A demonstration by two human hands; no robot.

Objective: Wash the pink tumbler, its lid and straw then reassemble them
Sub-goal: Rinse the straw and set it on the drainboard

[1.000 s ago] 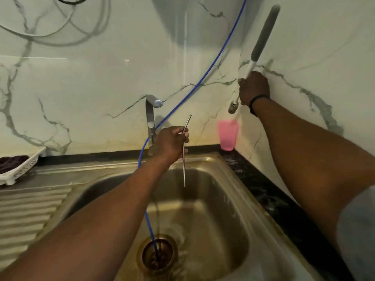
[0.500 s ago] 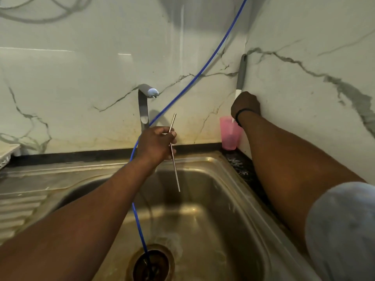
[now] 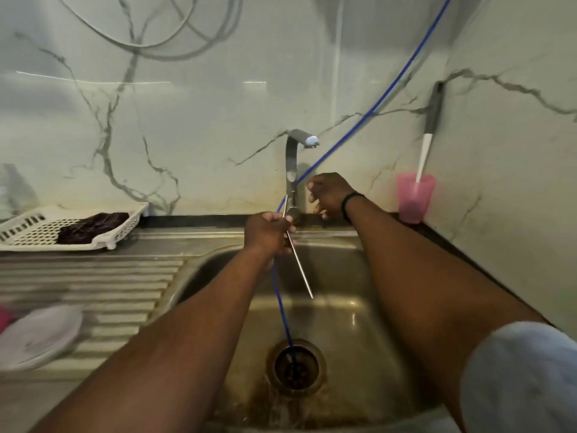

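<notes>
L hand [image 3: 268, 230] grips the metal straw [image 3: 299, 264] slanted over the sink [image 3: 352, 307], prob to rinse under the tap [image 3: 293, 170], while R hand [image 3: 329, 193], fingers loosely curled & holding nothing, nears the tap; pink cup [image 3: 415, 198] w/ brush [image 3: 429, 132] parked far right on bench.

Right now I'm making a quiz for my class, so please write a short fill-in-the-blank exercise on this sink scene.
1. The left hand holds a metal ____ over the sink.
2. The brush stands in a ____ cup.
3. The blue hose runs down into the sink's ____.
4. The right hand holds ____.

Missing words: straw; pink; drain; nothing
</notes>
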